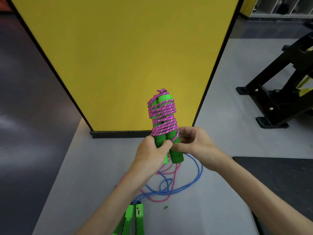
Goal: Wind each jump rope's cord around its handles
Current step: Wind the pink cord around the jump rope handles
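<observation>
Nearest, at the bottom edge: several green plastic handles (130,219) lie side by side on the grey floor (76,184). They are hard, angular and glossy, and one carries a small window-like inset. A blue cord (186,189) and a pink cord (162,199), both braided and flecked white, run out from them in loose tangled loops that cross each other. Neither is wound, so by my reading at least two ropes are left to do. A small green scrap (166,207) lies just right of the handles. A black mat (279,184), matte, sits near right. Above the tangle, held off the floor mid-frame, is the rope in hand. The left hand (152,151) is clenched round the lower part of two green foam handles (176,155), which are soft-looking, ribbed cylinders held together and upright with a slight lean. The right hand (194,141) has its fingers curled in against the right handle just below the wrap. It appears to pinch the tail of the magenta cord (163,116), though the contact itself is partly hidden. That cord, a woven braid with pale flecks, spirals round both handles in many close, uneven turns, from just above the hands up to a knot at the far tips. No slack hangs free, so this rope looks all but finished, with only the end left to tuck. Behind it stands a yellow panel (127,56), flat with a black frame. Far right is a black metal rack (284,92), bolted and angular.
</observation>
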The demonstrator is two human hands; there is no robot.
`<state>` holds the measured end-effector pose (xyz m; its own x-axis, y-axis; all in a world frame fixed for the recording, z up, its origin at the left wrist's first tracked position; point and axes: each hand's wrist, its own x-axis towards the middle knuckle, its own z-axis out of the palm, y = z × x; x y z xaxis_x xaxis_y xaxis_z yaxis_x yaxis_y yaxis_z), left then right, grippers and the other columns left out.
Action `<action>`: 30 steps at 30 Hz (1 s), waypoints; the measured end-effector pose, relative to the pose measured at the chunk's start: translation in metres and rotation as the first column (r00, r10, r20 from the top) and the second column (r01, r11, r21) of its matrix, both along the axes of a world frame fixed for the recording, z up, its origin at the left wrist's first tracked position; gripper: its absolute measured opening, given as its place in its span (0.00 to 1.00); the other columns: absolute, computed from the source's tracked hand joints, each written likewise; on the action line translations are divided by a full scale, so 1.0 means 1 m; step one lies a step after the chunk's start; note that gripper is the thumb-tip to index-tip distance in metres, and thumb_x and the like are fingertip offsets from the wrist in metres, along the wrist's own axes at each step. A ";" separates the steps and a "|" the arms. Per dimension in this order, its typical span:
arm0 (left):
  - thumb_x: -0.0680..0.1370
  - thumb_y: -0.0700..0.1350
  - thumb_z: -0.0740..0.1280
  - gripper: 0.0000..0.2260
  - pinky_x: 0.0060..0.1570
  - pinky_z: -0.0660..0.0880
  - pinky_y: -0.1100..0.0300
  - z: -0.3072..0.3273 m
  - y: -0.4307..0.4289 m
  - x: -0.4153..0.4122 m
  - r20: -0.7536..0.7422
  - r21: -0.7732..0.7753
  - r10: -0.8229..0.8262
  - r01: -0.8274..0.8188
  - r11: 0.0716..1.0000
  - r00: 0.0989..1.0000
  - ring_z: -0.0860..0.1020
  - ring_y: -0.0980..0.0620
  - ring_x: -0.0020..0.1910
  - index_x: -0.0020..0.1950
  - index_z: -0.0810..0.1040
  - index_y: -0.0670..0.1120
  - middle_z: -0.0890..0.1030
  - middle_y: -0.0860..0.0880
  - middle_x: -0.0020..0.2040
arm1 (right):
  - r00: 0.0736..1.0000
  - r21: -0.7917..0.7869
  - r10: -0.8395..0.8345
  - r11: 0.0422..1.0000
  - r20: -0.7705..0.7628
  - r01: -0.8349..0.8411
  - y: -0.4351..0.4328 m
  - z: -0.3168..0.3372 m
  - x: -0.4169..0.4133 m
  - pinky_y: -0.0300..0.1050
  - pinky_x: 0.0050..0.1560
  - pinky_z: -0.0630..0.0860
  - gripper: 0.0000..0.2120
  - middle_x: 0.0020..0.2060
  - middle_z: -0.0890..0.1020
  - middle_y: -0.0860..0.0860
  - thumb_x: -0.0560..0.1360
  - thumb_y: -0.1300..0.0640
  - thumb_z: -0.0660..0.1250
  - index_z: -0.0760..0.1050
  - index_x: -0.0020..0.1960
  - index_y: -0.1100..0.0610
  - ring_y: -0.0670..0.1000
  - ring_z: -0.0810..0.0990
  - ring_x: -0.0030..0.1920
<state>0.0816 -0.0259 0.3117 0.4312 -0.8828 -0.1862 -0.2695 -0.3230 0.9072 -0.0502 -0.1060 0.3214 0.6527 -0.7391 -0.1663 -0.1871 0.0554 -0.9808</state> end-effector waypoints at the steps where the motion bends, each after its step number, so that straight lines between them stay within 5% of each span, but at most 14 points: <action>1: 0.76 0.46 0.65 0.09 0.26 0.68 0.65 0.000 0.000 -0.001 -0.030 0.014 0.001 0.000 1.000 1.000 0.76 0.57 0.27 0.37 0.74 0.45 0.77 0.51 0.29 | 1.000 -0.011 0.002 1.000 -0.014 -0.002 0.000 -0.001 0.000 0.55 0.52 0.80 0.13 0.48 0.82 0.65 0.69 0.67 0.74 0.80 0.52 0.62 0.67 0.80 0.50; 5: 0.76 0.47 0.64 0.08 0.25 0.64 0.63 -0.002 0.001 -0.001 -0.077 -0.011 -0.033 0.032 0.999 0.996 0.67 0.57 0.23 0.38 0.70 0.47 0.70 0.54 0.26 | 1.000 -0.026 0.014 1.000 -0.026 -0.015 -0.001 -0.002 0.001 0.63 0.53 0.77 0.15 0.49 0.80 0.68 0.66 0.61 0.77 0.81 0.51 0.59 0.72 0.76 0.51; 11: 0.72 0.49 0.68 0.09 0.24 0.62 0.68 -0.007 0.002 0.005 -0.012 -0.037 -0.089 0.088 0.995 0.996 0.66 0.58 0.26 0.38 0.70 0.48 0.68 0.55 0.28 | 0.999 0.010 0.039 0.999 -0.028 -0.039 -0.004 0.004 -0.002 0.43 0.45 0.81 0.18 0.47 0.84 0.61 0.64 0.62 0.77 0.80 0.52 0.61 0.61 0.82 0.47; 17: 0.61 0.61 0.67 0.24 0.30 0.67 0.61 -0.012 0.002 0.006 -0.017 0.006 -0.080 0.080 0.997 0.997 0.72 0.55 0.32 0.49 0.76 0.46 0.74 0.51 0.35 | 0.994 -0.032 0.092 0.995 -0.064 -0.095 -0.006 0.005 -0.007 0.49 0.51 0.81 0.17 0.47 0.84 0.59 0.64 0.63 0.78 0.81 0.52 0.60 0.63 0.81 0.50; 24: 0.72 0.55 0.67 0.13 0.34 0.72 0.55 -0.014 0.002 0.007 -0.003 -0.007 -0.083 0.083 0.997 0.997 0.75 0.51 0.33 0.48 0.74 0.46 0.77 0.48 0.35 | 0.990 -0.070 0.105 0.991 -0.091 -0.112 -0.005 0.008 -0.006 0.38 0.46 0.78 0.16 0.44 0.85 0.54 0.64 0.66 0.78 0.81 0.51 0.60 0.50 0.83 0.44; 30: 0.79 0.52 0.62 0.11 0.32 0.71 0.57 -0.011 0.003 0.005 0.018 -0.061 -0.060 0.061 0.996 0.998 0.74 0.54 0.29 0.46 0.73 0.44 0.77 0.49 0.33 | 0.991 -0.085 0.097 0.991 -0.090 -0.105 -0.006 0.006 -0.006 0.38 0.47 0.79 0.17 0.45 0.85 0.55 0.64 0.66 0.78 0.81 0.51 0.60 0.49 0.82 0.43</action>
<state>0.0861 -0.0226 0.3005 0.3789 -0.9171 -0.1241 -0.3013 -0.2491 0.9204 -0.0566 -0.1124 0.3270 0.7109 -0.6846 -0.1613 -0.2710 -0.0549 -0.9610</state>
